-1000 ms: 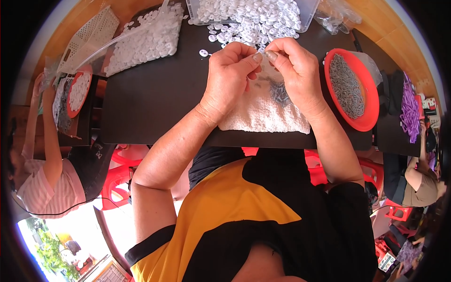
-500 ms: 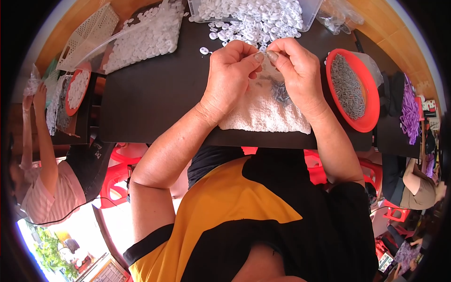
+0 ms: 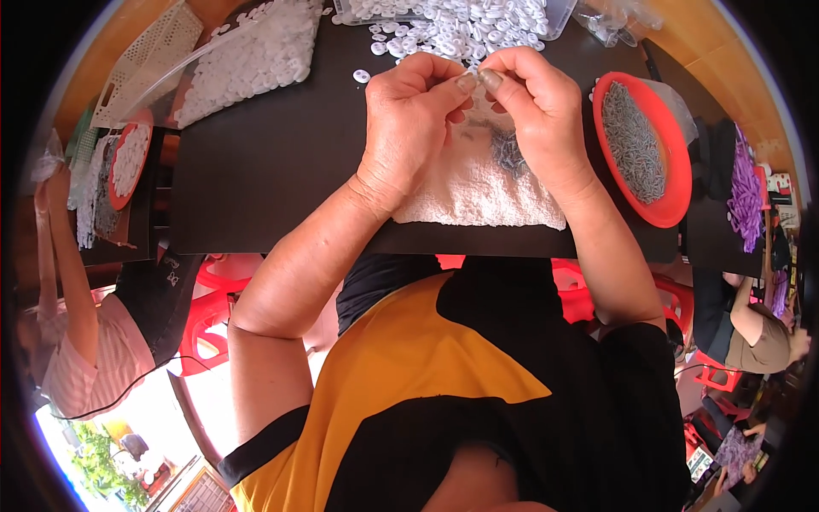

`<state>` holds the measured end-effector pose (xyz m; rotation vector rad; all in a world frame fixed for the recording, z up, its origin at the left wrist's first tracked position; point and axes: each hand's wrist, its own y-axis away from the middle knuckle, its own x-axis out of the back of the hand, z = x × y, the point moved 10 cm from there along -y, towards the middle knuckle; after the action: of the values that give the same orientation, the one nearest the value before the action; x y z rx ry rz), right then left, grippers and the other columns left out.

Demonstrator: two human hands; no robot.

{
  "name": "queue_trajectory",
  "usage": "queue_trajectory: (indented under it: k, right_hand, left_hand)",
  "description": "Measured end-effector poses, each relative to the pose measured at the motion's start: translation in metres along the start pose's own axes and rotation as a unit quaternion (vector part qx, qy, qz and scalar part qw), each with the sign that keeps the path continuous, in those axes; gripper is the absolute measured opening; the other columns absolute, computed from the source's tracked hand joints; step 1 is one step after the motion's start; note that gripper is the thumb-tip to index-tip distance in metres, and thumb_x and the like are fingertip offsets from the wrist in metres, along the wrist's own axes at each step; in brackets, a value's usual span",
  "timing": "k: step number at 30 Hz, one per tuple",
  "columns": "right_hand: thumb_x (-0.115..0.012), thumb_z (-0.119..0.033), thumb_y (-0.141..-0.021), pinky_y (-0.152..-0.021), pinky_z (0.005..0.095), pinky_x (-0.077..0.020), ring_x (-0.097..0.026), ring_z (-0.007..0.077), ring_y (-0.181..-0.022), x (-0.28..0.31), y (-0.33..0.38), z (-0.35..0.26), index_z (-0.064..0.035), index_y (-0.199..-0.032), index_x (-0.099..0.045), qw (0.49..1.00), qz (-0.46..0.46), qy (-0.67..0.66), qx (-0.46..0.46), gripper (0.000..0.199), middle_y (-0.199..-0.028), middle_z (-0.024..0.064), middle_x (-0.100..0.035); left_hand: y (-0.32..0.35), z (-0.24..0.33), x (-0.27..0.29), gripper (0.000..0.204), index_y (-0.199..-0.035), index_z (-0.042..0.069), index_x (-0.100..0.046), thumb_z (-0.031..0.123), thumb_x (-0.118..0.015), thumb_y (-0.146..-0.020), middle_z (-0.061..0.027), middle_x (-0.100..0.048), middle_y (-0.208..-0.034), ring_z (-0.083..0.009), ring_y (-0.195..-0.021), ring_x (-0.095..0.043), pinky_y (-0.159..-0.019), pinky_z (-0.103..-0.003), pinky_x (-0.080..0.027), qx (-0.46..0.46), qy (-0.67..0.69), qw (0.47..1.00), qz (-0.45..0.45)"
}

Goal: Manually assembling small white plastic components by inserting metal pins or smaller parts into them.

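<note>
Around mid-counter (image 3: 264,179), over the far end of a white towel (image 3: 478,205), both hands are nearly meeting. Left hand (image 3: 418,107) and right hand (image 3: 533,107) each have fingers pinched together at the tips; can't tell what's in there, way too small. Little gray pieces (image 3: 508,154) sit on the towel, just beside the right hand. Red bowl (image 3: 678,200) of similar gray stuff's by the right edge, white ovals (image 3: 461,34) are heaped toward the back edge, bag of white pieces (image 3: 256,72) at the back left corner.
</note>
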<state>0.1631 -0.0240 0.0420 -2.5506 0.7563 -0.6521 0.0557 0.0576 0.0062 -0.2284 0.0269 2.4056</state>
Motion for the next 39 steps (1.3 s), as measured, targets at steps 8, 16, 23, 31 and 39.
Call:
queue_trajectory:
  k: [8, 16, 23, 31, 39]
  right_hand:
    - [-0.057, 0.003, -0.086, -0.069, 0.0271, -0.0497, -0.063, 0.0163, -0.073, 0.003, 0.0, -0.009, 0.0008, -0.095, -0.06, 0.998, 0.001, 0.047, 0.05, 0.01, -0.081, 0.0093, -0.066]
    - [-0.054, 0.006, -0.086, -0.071, 0.028, -0.0498, -0.063, 0.0179, -0.076, 0.0, -0.003, -0.013, 0.0004, -0.097, -0.059, 0.998, -0.032, 0.032, 0.047, 0.014, -0.085, 0.0096, -0.066]
    - [-0.052, 0.007, -0.084, -0.069, 0.0322, -0.0508, -0.065, 0.0263, -0.077, -0.004, 0.0, -0.019, -0.0014, -0.098, -0.057, 0.992, -0.031, 0.085, 0.093, 0.017, -0.084, 0.0128, -0.065]
    - [-0.053, 0.007, -0.081, -0.067, 0.0357, -0.0517, -0.066, 0.031, -0.077, -0.007, 0.004, -0.018, -0.0033, -0.096, -0.057, 0.986, -0.017, 0.13, 0.107, 0.019, -0.084, 0.0134, -0.065]
    - [-0.053, 0.008, -0.08, -0.066, 0.0358, -0.0517, -0.066, 0.0304, -0.075, -0.013, 0.005, -0.009, -0.001, -0.093, -0.057, 0.99, -0.009, 0.111, 0.088, 0.016, -0.08, 0.0143, -0.065]
  left_hand:
    - [-0.001, -0.007, -0.002, 0.012, -0.097, -0.004, -0.063, 0.006, -0.061, -0.09, -0.0082, -0.066, -0.079, -0.0117, -0.064, -0.059, -0.053, -0.023, -0.045, 0.036, 0.023, 0.999, -0.029]
    - [-0.001, -0.006, 0.001, 0.015, -0.092, -0.003, -0.064, 0.011, -0.06, -0.089, -0.0092, -0.064, -0.075, -0.0129, -0.06, -0.057, -0.052, -0.025, -0.044, 0.051, 0.048, 0.997, -0.022]
    - [-0.001, -0.008, 0.001, 0.014, -0.091, -0.002, -0.064, 0.011, -0.06, -0.088, -0.0084, -0.064, -0.075, -0.0125, -0.06, -0.056, -0.051, -0.025, -0.044, 0.05, 0.021, 0.998, -0.026]
    - [0.0, -0.011, 0.002, 0.014, -0.089, -0.002, -0.063, 0.011, -0.06, -0.087, -0.0068, -0.062, -0.074, -0.0119, -0.058, -0.055, -0.049, -0.025, -0.043, 0.051, -0.001, 0.998, -0.021]
    - [-0.002, -0.019, 0.006, 0.011, -0.08, -0.002, -0.061, 0.007, -0.057, -0.084, -0.0045, -0.058, -0.066, -0.0086, -0.052, -0.05, -0.042, -0.023, -0.039, 0.065, 0.012, 0.998, 0.009]
